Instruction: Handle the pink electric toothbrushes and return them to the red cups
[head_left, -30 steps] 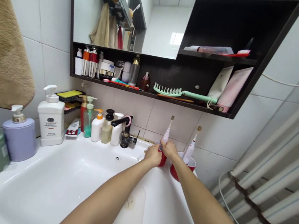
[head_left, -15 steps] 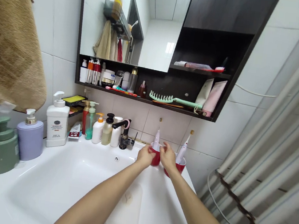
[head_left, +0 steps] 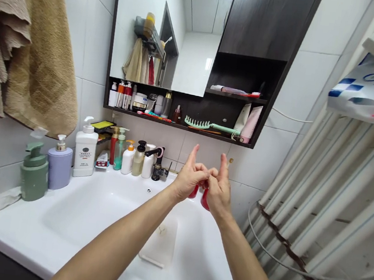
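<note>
My left hand (head_left: 188,179) and my right hand (head_left: 218,189) are raised side by side above the back right corner of the white sink (head_left: 96,201). Both are curled into fists with the thumbs pointing up, and their knuckles touch. Nothing shows inside either fist. Right behind and below them stand two red cups (head_left: 204,202), mostly hidden by the hands. The tip of a toothbrush (head_left: 230,161) peeks out past my right thumb.
A black faucet (head_left: 156,163) and a row of pump bottles (head_left: 129,157) line the sink's back edge. White (head_left: 85,149), purple (head_left: 58,166) and green (head_left: 33,175) dispensers stand at left under hanging towels (head_left: 46,57). A dark shelf (head_left: 188,128) holds a green comb (head_left: 209,125). Radiator pipes (head_left: 318,212) fill the right.
Both hands have let go of the red cup and risen into thumbs-up fists pressed together. The view has pulled back and tilted up, showing more of the towels and sink front.
</note>
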`<state>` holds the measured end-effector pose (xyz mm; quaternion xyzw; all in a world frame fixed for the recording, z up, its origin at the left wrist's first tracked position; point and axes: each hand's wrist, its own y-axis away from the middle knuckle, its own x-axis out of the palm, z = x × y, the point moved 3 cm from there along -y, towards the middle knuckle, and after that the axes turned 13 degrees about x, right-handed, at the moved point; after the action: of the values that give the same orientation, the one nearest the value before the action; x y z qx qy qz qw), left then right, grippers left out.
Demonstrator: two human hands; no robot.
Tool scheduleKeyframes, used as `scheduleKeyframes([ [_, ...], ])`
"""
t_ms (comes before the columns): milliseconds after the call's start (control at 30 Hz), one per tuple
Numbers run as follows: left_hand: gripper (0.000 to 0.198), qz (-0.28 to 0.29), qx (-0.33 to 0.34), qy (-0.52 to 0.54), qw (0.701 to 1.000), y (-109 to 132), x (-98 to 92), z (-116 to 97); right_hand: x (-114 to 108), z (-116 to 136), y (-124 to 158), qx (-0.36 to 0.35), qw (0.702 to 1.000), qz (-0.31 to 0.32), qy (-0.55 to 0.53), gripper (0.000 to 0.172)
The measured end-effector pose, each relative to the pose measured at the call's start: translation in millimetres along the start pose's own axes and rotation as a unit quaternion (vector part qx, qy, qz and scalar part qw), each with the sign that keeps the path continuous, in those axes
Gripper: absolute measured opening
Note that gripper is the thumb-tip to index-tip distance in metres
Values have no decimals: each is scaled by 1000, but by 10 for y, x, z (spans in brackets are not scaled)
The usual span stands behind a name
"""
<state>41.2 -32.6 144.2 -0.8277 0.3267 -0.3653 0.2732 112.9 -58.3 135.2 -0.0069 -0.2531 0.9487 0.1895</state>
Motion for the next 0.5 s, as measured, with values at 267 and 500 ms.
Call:
scheduleKeyframes([
  [267,54,-94,-188,0,978,11,-225,219,-24,-198,-47,138,989,-54,-6,46],
  [500,59,-90,-245,-66,963,199,-418,460,-118,-641,-132,161,968,-80,174,46],
])
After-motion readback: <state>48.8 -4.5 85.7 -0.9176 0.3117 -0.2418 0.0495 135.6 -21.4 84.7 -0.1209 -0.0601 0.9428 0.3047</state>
